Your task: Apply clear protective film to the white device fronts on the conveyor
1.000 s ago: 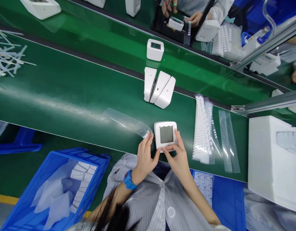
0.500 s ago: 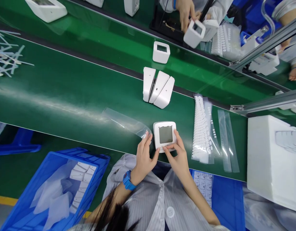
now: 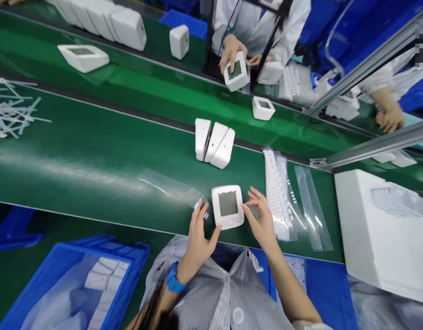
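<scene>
A white monitor (image 3: 227, 204) with a grey display and button outlines along its lower front lies face up on the green bench. My left hand (image 3: 198, 245) is open at its left, thumb at the lower left corner, fingertips at the end of a clear plastic strip (image 3: 170, 185) bearing small white ovals. At the monitor's right edge, my right hand (image 3: 261, 222) has thumb and index finger pinched together and the other fingers raised. What that pinch holds, if anything, is too small to make out. Behind the monitor stand three white housings (image 3: 214, 143) in a row.
Strips with white pieces (image 3: 279, 197) and clear strips (image 3: 312, 208) lie to the right, before a white foam box (image 3: 365, 229). Thin sticks (image 3: 12, 110) are piled far left. A blue crate (image 3: 123, 275) stands below. Across the belt (image 3: 156, 91), a co-worker's hand (image 3: 233, 52) holds another monitor.
My right hand has moved off the monitor's lower front to its right edge, uncovering the button outlines. My left hand stays beside the strip. The view has shifted, and housings on the belt have moved right.
</scene>
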A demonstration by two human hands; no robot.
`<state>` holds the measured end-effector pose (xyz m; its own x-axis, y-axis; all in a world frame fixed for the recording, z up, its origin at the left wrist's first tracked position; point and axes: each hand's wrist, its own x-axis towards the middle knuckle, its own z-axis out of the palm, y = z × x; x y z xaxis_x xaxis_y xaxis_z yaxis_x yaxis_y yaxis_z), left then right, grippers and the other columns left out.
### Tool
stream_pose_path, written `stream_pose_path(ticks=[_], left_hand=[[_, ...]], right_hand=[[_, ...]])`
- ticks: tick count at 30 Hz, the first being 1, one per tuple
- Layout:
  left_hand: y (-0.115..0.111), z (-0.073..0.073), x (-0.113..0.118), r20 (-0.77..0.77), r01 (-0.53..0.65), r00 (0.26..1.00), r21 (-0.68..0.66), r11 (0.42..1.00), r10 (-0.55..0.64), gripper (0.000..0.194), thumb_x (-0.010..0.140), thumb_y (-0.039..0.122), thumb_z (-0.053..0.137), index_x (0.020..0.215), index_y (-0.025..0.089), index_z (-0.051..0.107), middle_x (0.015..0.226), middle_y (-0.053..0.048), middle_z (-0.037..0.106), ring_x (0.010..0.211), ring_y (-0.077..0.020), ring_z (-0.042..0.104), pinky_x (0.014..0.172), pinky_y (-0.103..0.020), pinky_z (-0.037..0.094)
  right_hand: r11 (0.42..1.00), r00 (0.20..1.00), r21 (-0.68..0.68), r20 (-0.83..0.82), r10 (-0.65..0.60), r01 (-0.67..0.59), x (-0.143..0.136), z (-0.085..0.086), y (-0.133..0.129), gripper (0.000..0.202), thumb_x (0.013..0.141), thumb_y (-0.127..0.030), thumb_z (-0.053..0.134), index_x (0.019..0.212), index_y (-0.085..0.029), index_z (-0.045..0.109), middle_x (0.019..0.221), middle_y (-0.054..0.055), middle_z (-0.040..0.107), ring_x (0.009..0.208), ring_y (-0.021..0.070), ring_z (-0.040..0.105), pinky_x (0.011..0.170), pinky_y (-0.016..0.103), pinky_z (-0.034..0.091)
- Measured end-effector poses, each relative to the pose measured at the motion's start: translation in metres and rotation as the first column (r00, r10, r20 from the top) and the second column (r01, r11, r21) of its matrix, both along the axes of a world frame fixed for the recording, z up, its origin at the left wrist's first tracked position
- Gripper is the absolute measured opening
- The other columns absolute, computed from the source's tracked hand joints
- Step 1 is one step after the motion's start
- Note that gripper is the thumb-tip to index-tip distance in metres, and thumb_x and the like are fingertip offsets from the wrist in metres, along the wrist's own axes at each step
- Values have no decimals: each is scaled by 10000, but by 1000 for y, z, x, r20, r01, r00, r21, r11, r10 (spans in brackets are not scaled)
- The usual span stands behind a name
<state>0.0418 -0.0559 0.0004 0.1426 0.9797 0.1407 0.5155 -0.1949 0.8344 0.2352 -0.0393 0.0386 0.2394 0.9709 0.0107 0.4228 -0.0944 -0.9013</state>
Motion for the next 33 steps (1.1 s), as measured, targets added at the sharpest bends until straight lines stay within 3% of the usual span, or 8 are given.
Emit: stream_pose_path(ticks=[2, 5, 9, 13, 17, 21, 26, 33], left_hand=[[-1, -1, 1, -58, 26, 998, 2, 1000, -26, 796, 896, 361, 642, 1534, 207, 191, 1589, -210, 272, 1474, -356, 279, 1118, -535, 377], [-1, -6, 3, -162, 53, 985, -11, 999, -54, 950, 854, 395, 694, 1562, 230, 82, 1594, -220, 271, 1444, -396, 328, 1075, -559, 413], [10, -13, 1, -160, 62, 985, -60, 996, -70, 883, 889, 356, 654, 1560, 280, 85, 1594, -188, 302, 1417, -376, 390, 1054, -552, 438], [25, -13, -9, -82, 72, 993, -86, 994, -79, 772, 893, 315, 637, 1537, 288, 212, 1576, -161, 360, 1409, -372, 408, 1051, -573, 446], [32, -3, -23, 130, 101, 988, -119, 988, -85, 647, 874, 329, 657, 1467, 307, 399, 1531, -123, 443, 1392, -354, 444, 1059, -551, 469], [33, 14, -36, 460, -7, 882, -202, 979, 101, 393, 929, 347, 587, 1315, 275, 566, 1453, -123, 533, 1253, -284, 606, 1004, -433, 546], [34, 34, -38, 658, 139, 743, -333, 933, 124, 449, 886, 344, 660, 1308, 233, 558, 1316, -134, 660, 1212, -276, 639, 1002, -399, 551], [27, 40, -36, 767, 307, 637, -340, 889, 73, 531, 905, 248, 637, 1395, 280, 433, 1445, -133, 554, 1275, -242, 591, 1046, -390, 513]], right_hand=[[999, 1000, -50, -11, -4, 4, 9, 0, 13, 222, 904, -385, 618, 1062, -232, 583, 1417, 131, 519, 1252, 261, 572, 1065, 477, 458], [977, 993, -186, -73, 95, -107, 10, 2, 27, 348, 924, -440, 564, 1191, -217, 566, 1227, 124, 651, 1100, 243, 653, 942, 417, 545], [954, 980, -241, -131, 152, -180, 2, 8, 32, 400, 940, -455, 532, 1255, -211, 568, 1187, 110, 671, 1073, 233, 660, 838, 355, 588], [962, 979, -200, -125, 160, -183, -1, 7, 34, 429, 937, -403, 546, 1314, -198, 539, 1239, 123, 652, 1067, 227, 663, 860, 373, 594], [994, 990, -46, 98, 103, -99, -7, 6, 31, 383, 929, -355, 568, 1286, -216, 566, 1255, 124, 637, 1146, 264, 629, 954, 458, 557], [979, 964, 186, 264, 28, -79, -25, 16, 21, 198, 938, -277, 564, 1120, -241, 634, 1183, 118, 637, 1128, 274, 621, 937, 465, 551], [926, 961, 300, 218, 168, -230, -56, 30, 14, 123, 944, -163, 556, 968, -240, 649, 1093, 97, 640, 994, 211, 673, 853, 361, 571], [898, 949, 322, 193, 248, -300, -69, 23, 12, 178, 915, -169, 621, 1041, -265, 702, 1244, 100, 611, 1083, 224, 653, 923, 385, 568]])
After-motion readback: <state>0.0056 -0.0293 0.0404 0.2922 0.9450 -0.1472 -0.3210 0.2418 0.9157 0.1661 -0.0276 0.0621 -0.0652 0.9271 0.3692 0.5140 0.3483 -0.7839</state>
